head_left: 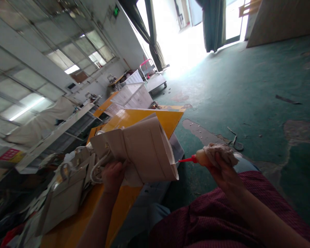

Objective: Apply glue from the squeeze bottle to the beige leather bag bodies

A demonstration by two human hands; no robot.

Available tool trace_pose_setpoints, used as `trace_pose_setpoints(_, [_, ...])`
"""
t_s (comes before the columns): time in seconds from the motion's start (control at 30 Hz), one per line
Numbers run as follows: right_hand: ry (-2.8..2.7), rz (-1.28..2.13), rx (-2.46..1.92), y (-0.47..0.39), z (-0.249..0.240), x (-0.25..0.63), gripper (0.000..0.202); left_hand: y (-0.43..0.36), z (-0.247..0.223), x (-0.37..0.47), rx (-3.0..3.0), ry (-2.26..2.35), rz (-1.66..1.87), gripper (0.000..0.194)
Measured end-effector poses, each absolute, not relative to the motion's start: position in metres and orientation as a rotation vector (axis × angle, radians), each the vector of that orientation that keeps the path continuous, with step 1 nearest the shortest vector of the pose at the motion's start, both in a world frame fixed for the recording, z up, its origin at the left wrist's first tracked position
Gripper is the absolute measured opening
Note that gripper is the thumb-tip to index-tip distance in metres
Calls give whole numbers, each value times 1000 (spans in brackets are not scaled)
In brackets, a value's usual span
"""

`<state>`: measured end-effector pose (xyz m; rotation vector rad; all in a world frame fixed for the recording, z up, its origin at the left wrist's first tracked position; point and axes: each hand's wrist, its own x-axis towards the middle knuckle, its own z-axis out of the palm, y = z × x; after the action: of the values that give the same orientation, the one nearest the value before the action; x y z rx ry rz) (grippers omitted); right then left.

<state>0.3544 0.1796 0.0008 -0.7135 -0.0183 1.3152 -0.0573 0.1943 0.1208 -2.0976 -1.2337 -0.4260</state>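
A beige bag piece (147, 151) with a stitched panel lies over the yellow table (119, 210), its open edge facing right. My left hand (113, 176) is closed on its left part, near a rope-like handle. In my right hand (222, 165) is a glue bottle (202, 157) with a red nozzle, together with a crumpled pale cloth (220, 152). The nozzle's tip is at the bag's open right edge; whether it touches cannot be told.
More beige bags (67, 196) are piled on the table's left side. Behind the table stand clear plastic bins (134, 96) and a trolley (156, 82). Scissors (237, 144) lie on the green floor (248, 89). A long white bench (54, 137) runs along the left wall.
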Motion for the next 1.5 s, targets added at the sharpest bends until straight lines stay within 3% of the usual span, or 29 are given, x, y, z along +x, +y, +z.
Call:
trace_pose_setpoints(0.37, [-156,1410,-676,177,18,350,55,195,123,-48,-2122,-1306,-525,60])
trace_pose_setpoints(0.83, [-13,1477,-555,196,4,342,59,199,120,-47,-2094,-1316,-520,64])
trace_pose_setpoints(0.9, [115,1529,-565,195,6,339,41,199,119,-49,-2104,-1357,-509,63])
trace_pose_setpoints(0.97, [239,1580,-586,194,11,337,8,199,117,-53,-2104,-1387,-476,62])
trace_pose_setpoints(1.0, [281,1592,-596,194,13,338,8,198,117,-56,-2101,-1392,-460,60])
trace_pose_setpoints(1.1, [240,1583,-585,193,13,341,8,197,114,-62,-2094,-1353,-427,57])
trace_pose_setpoints(1.17, [129,1543,-559,191,9,345,42,197,114,-64,-2089,-1312,-406,55])
trace_pose_setpoints(1.23, [25,1496,-549,189,4,349,64,196,113,-65,-2081,-1293,-392,54])
trace_pose_setpoints(1.5, [-102,1450,-572,189,-2,348,57,194,117,-55,-2072,-1261,-430,53])
